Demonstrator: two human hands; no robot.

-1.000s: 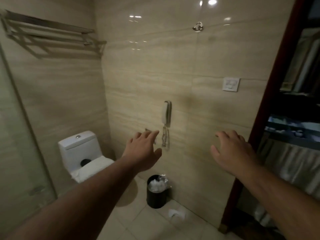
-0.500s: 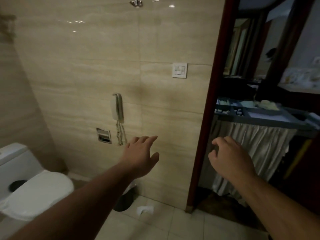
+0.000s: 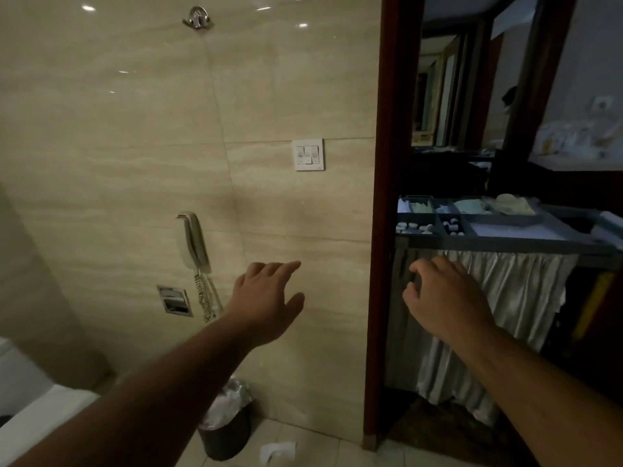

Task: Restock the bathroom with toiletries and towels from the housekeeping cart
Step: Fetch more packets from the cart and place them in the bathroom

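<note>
This is a hotel bathroom. Glossy beige wall tiles point(image 3: 135, 129) fill the left and middle of the frame, with a wall phone point(image 3: 192, 239) and a light switch point(image 3: 308, 155) mounted on them and a metal hook point(image 3: 198, 17) near the top. A white toilet point(image 3: 30, 423) shows at the lower left, and a lined bin point(image 3: 229, 429) stands on the tiled floor at the bottom. Through the dark door frame point(image 3: 387, 163) on the right stands a housekeeping cart point(image 3: 505, 244), its top tray holding small toiletries point(image 3: 414, 226) above a pale curtain point(image 3: 505, 298).
</note>
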